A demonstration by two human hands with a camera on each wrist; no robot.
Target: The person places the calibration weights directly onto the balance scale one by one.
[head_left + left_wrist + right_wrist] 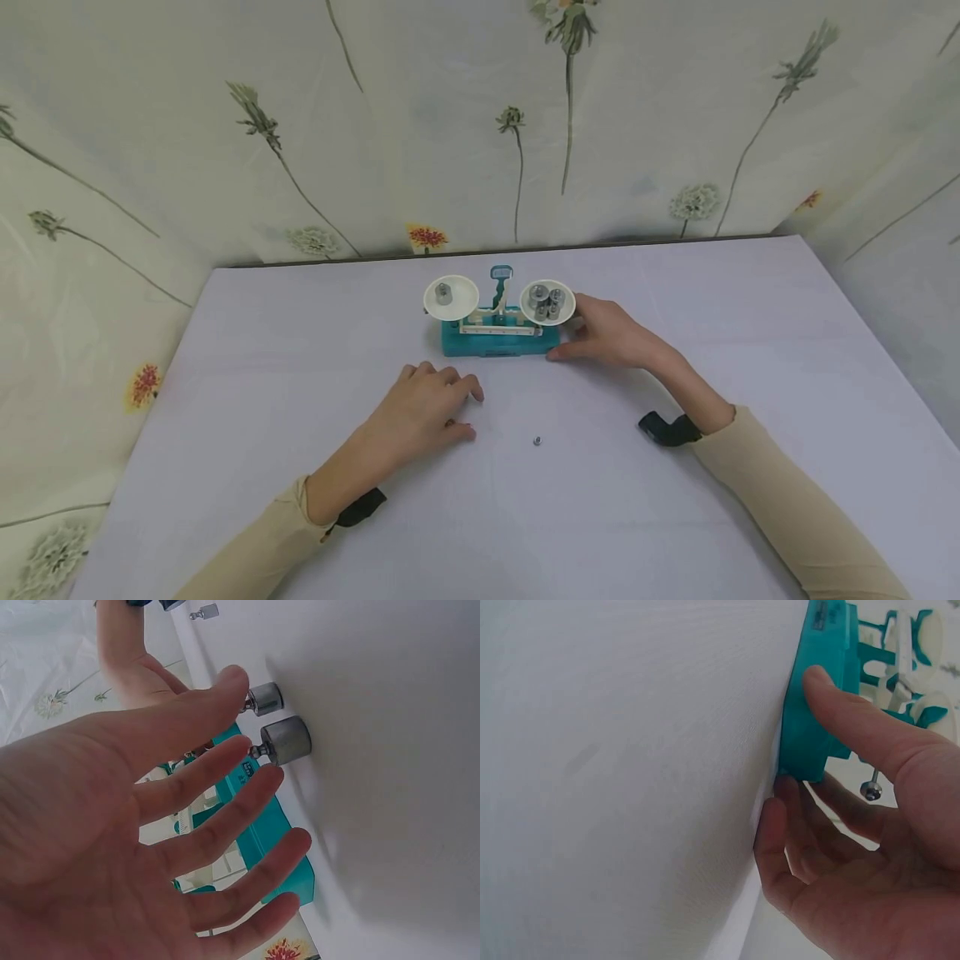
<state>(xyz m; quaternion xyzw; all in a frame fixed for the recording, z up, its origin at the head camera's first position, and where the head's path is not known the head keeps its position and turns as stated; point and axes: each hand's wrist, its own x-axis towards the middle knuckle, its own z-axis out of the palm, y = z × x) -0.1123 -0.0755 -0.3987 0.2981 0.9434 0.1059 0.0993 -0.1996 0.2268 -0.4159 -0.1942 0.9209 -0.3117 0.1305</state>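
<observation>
A teal balance scale (500,342) stands near the table's back edge. One metal weight (443,293) sits in its left pan (462,307); several weights (547,300) crowd the right pan (527,314). My right hand (611,333) grips the base's right end, thumb (832,701) against the front face and the other fingers curled at the end. Loosely spread, my left hand (423,412) hovers in front of the scale. Beside its fingertips in the left wrist view are a larger weight (289,740) and a smaller weight (266,699); whether they touch cannot be told. The head view mostly hides these two.
A tiny weight (537,441) lies on the white tablecloth (600,517) between my forearms. Behind the table hangs a flower-print curtain (450,167). Black wrist straps (667,429) show at both sleeves. A metal adjusting knob (871,790) protrudes near my right fingers.
</observation>
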